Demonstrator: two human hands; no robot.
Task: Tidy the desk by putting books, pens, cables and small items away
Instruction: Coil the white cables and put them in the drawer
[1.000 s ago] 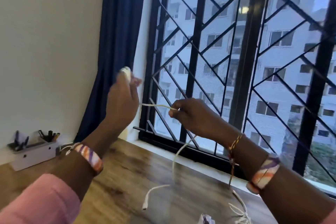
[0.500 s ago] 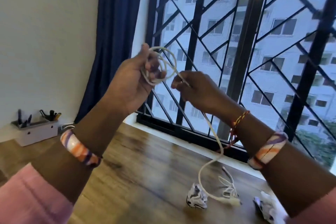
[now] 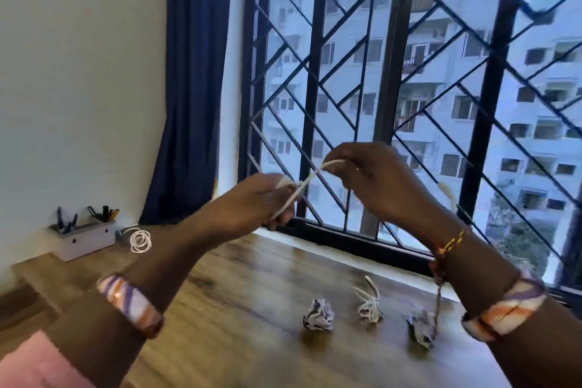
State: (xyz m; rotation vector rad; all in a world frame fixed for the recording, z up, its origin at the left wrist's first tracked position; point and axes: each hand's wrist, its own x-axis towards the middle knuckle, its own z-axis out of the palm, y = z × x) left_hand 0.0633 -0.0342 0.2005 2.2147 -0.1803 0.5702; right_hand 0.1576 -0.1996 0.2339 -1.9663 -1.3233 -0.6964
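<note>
Both hands are raised above the wooden desk [image 3: 245,287] in front of the window. My left hand [image 3: 252,201] grips a bundle of white cable [image 3: 302,187], and a short stretch of it runs up to my right hand [image 3: 374,179], which pinches its end. Most of the coil is hidden inside my left fist. On the desk below lie a second tangled white cable [image 3: 370,309] and two crumpled paper balls [image 3: 318,315] [image 3: 422,327].
A grey pen organiser [image 3: 83,235] with pens stands at the far left against the wall, with a coiled white cable [image 3: 140,239] beside it. A dark blue curtain [image 3: 192,82] hangs by the barred window [image 3: 393,104] behind the desk.
The cable's loose tail has been drawn up off the desk. The open loops at my left hand are now gathered in its fist. Both hands sit lower in view.
</note>
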